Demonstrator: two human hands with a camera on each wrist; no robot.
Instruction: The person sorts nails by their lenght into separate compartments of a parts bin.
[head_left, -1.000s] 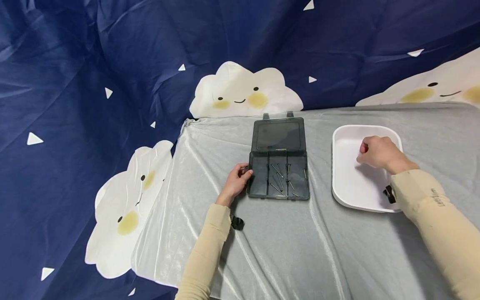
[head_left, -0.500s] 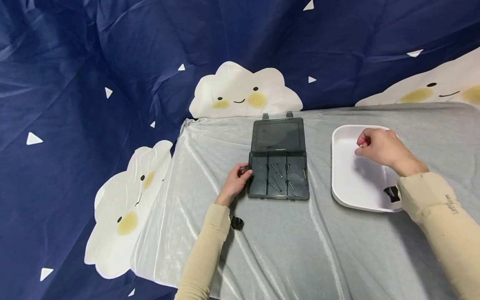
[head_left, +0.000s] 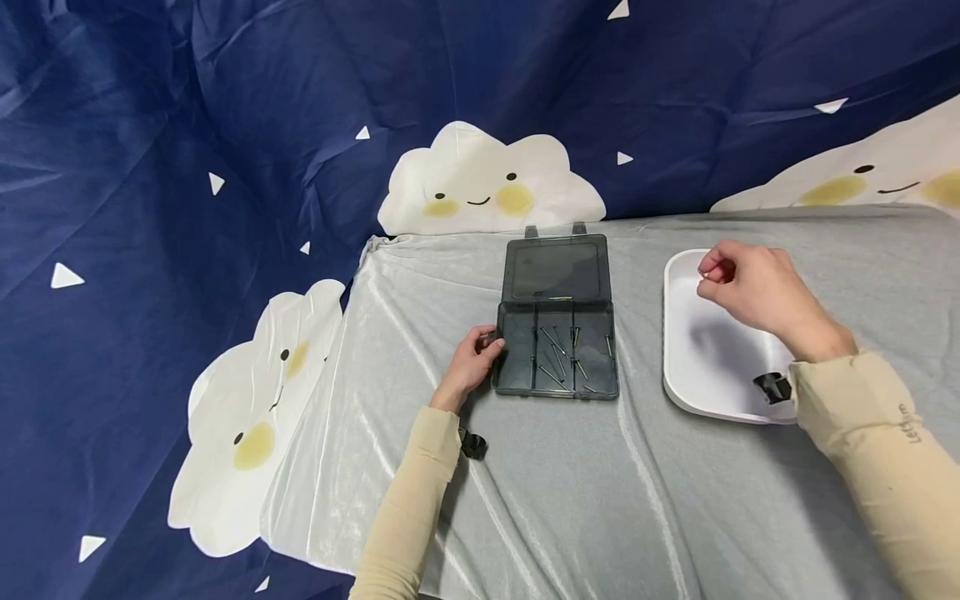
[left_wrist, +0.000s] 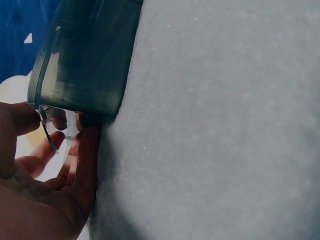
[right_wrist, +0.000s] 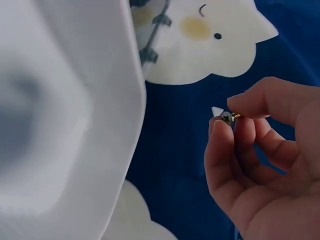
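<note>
A dark translucent compartment box (head_left: 555,350) lies on the grey cloth with its lid (head_left: 557,268) folded back. Several long screws (head_left: 555,340) lie in its middle and right compartments; the left one holds none. My left hand (head_left: 468,364) grips the box's left side, thumb at the rim and fingers lower down in the left wrist view. To the right stands a white tray (head_left: 678,367). Above its far part, my right hand (head_left: 761,292) pinches a small screw (right_wrist: 227,118) between thumb and fingertips. The screw's cross-slotted head and brass-coloured thread show in the right wrist view.
Grey cloth (head_left: 555,500) covers the table under the box and tray. A dark blue curtain (head_left: 300,100) with white clouds hangs behind and to the left. A strip of cloth lies between box and tray.
My right hand has risen from inside the white tray and shifted slightly toward its far side, the small screw still pinched. My left hand and the box have stayed in place.
</note>
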